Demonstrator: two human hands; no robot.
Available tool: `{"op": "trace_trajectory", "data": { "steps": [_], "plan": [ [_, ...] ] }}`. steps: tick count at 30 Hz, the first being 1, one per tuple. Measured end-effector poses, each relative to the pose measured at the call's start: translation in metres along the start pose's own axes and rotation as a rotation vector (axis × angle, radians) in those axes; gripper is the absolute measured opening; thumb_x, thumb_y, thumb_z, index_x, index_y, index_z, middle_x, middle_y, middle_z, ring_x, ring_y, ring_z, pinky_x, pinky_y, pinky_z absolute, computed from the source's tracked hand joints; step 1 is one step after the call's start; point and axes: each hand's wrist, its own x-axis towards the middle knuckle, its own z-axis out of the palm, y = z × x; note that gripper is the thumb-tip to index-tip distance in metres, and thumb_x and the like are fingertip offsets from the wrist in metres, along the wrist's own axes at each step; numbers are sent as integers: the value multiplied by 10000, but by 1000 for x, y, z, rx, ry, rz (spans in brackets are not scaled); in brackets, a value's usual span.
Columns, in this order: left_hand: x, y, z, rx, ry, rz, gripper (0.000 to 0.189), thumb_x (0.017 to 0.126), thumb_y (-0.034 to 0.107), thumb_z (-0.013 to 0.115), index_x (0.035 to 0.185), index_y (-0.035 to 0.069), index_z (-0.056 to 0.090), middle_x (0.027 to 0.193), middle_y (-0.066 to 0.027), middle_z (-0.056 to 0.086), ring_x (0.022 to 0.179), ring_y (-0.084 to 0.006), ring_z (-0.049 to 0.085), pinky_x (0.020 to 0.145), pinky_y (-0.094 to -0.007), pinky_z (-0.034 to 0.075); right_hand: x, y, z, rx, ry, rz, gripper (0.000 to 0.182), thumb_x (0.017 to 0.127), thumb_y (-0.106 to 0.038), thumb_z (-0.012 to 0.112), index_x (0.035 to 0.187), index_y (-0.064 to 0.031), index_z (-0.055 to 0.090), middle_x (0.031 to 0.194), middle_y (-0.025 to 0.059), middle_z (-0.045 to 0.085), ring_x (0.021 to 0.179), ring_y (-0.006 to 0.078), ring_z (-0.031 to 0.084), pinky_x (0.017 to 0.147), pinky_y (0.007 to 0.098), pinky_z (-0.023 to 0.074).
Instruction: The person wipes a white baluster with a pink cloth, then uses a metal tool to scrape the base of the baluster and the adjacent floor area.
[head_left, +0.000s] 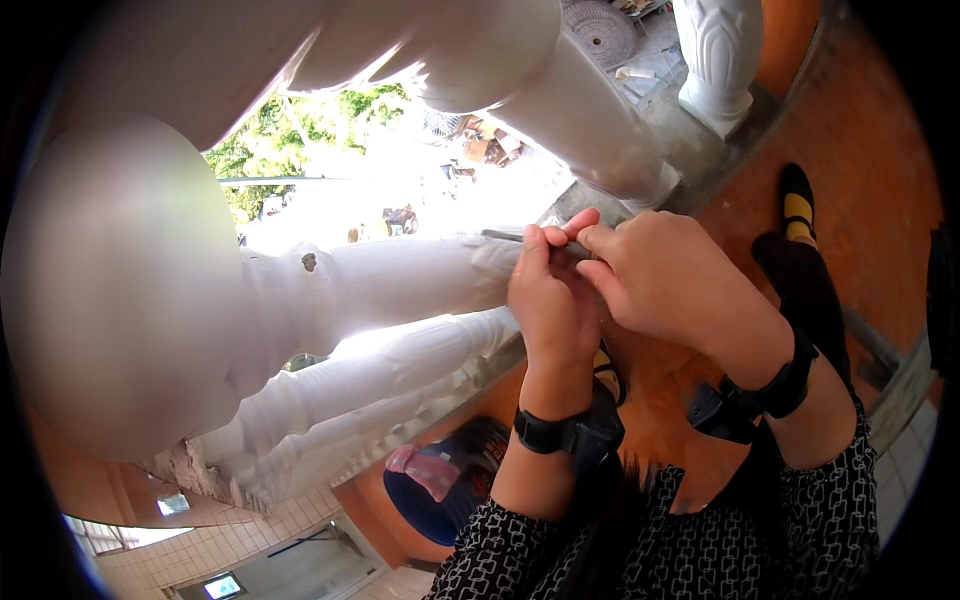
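Note:
My left hand (551, 289) and my right hand (660, 274) meet near the middle of the head view, beside a white baluster (405, 274). A thin grey strip-like thing (502, 235) juts out leftwards from my left fingertips; its kind cannot be told. My right thumb and fingers pinch close to the same spot, and whether they hold the strip's other end is hidden. The baluster has a small dark chipped hole (309, 262) in its surface. Each wrist wears a black strap with a dark device.
More white balusters (716, 67) stand along the railing, on a grey ledge (675, 127). A blue bucket (420, 499) with a pink cloth (431, 472) on its rim stands on the orange floor (847, 202). Trees and scattered objects show outside, beyond the railing.

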Motion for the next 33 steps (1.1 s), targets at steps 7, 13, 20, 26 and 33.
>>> {"op": "trace_trajectory", "data": {
  "steps": [7,13,20,26,33],
  "plan": [
    [-4,-14,-6,-28,78,-99,322,1025,270,368,820,54,490,1049,-228,634,893,-245,582,878,-367,460,-17,3,16,-59,-50,120,231,875,-210,544,932,-1,623,721,203,636,718,360,637,660,442,517],
    [-1,-25,-18,69,79,-90,324,1026,294,342,813,87,474,1074,-212,613,892,-250,563,868,-392,452,-25,11,34,144,-2,176,231,880,-227,540,960,-26,620,729,199,635,727,374,632,652,454,513],
    [-2,-25,-12,83,138,-33,350,1027,286,359,801,46,476,954,-219,658,781,-209,592,771,-332,499,-19,9,33,159,-9,201,242,872,-232,536,901,-14,637,746,212,636,735,392,627,656,465,511],
    [-7,-13,-10,124,100,30,310,1012,287,396,821,60,484,1030,-223,639,870,-248,575,856,-343,455,-17,11,32,203,29,144,242,868,-226,540,893,-6,638,759,203,648,732,381,634,672,459,517],
    [-17,3,6,231,128,185,341,1020,281,384,800,46,494,926,-188,658,790,-197,584,759,-317,486,-12,1,26,395,72,27,232,858,-219,549,857,-3,634,753,219,632,717,398,620,641,450,503]
  ]
}}
